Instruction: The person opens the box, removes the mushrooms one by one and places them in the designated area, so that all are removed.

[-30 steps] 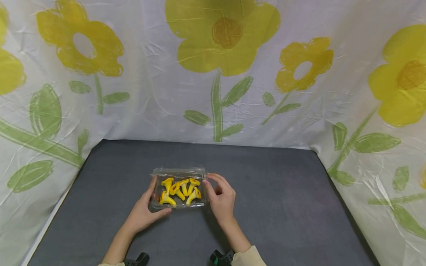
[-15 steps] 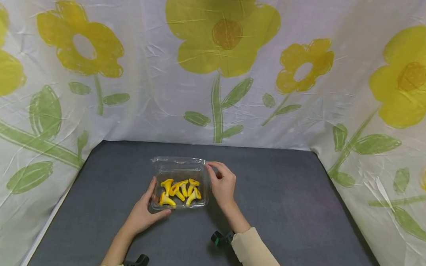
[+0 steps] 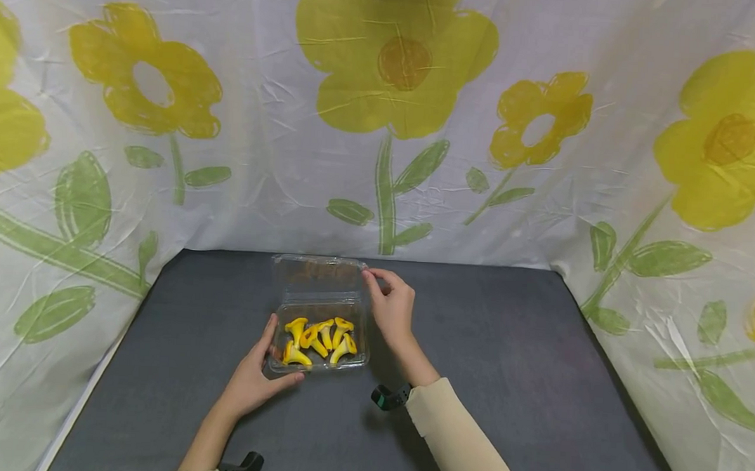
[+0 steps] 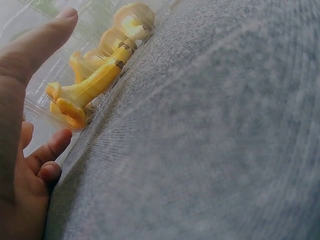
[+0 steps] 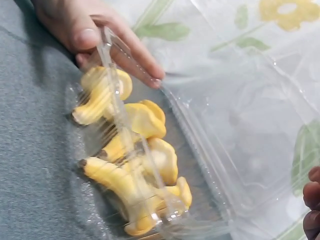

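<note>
In the head view a clear plastic clamshell container (image 3: 319, 366) rests on the dark table, hinged lid (image 3: 318, 261) raised and leaning back. Several yellow mushrooms (image 3: 312, 339), funnel-capped, lie in its base. My left hand (image 3: 251, 383) holds the base at its left end, thumb along the front and fingers at the side. Thumb and index of my right hand (image 3: 394, 310) pinch the lid's upper right corner. From the right wrist view, the left hand (image 5: 100, 30) grips the base's end, while the right fingertips (image 5: 312, 205) show at the right edge.
A dark grey cloth (image 3: 504, 381) covers the table. White curtains with printed yellow flowers (image 3: 404, 64) hang behind and on both sides. Each wrist wears a black camera band; the right one (image 3: 389, 397) sits just above the cloth.
My right hand has moved up and away, lifting the lid from low over the mushrooms to swing it back behind the base. The left hand and the base have stayed in place.
</note>
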The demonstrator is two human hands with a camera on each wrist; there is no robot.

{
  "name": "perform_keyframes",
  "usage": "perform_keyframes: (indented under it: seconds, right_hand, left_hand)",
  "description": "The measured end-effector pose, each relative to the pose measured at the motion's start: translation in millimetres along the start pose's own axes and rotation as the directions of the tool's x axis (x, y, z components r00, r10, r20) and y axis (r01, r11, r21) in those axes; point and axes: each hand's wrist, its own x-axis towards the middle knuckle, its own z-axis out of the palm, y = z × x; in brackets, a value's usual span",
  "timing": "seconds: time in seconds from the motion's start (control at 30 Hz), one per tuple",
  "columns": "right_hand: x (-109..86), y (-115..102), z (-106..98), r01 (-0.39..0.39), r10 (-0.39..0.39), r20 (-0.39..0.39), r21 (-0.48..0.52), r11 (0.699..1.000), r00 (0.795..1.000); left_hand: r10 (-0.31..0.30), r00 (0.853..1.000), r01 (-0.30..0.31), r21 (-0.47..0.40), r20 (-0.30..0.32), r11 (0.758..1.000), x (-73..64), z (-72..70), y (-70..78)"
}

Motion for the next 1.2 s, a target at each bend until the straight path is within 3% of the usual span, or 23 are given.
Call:
perform_keyframes:
  seconds: [0.4, 0.57, 0.8, 0.87, 1.0, 1.2]
  right_hand:
    - [11.6, 11, 10, -0.008, 0.009, 0.012, -0.051, 0.999, 1.000]
    - [4.4, 20, 15, -0.070, 0.074, 0.037, -0.091, 0.993, 0.997]
    - [-6.0, 33, 23, -0.088, 0.088, -0.005, -0.103, 0.991, 0.996]
    - [-7.7, 35, 24, -0.121, 0.122, 0.004, -0.092, 0.988, 0.993]
    - [-9.5, 38, 25, -0.225, 0.227, 0.026, -0.061, 0.972, 0.974]
    - [-13.5, 43, 25, -0.369, 0.373, 0.080, -0.056, 0.928, 0.924]
  left_hand:
    - [0.001, 1.000, -0.001, 0.000, -0.012, 1.000, -2.2, 0.3, -0.8]
    - [0.007, 1.000, -0.007, 0.006, -0.004, 1.000, -2.5, 0.4, -1.3]
    - [-0.022, 1.000, 0.022, 0.004, 0.019, 1.000, -3.3, -1.3, 1.9]
    - [-0.033, 0.999, 0.033, 0.013, 0.022, 0.999, -3.7, -2.3, 3.5]
    - [-0.052, 0.998, 0.051, 0.030, 0.031, 0.998, -3.7, -3.6, 6.3]
    - [-0.065, 0.997, 0.063, 0.036, 0.034, 0.997, -2.6, -4.5, 7.8]
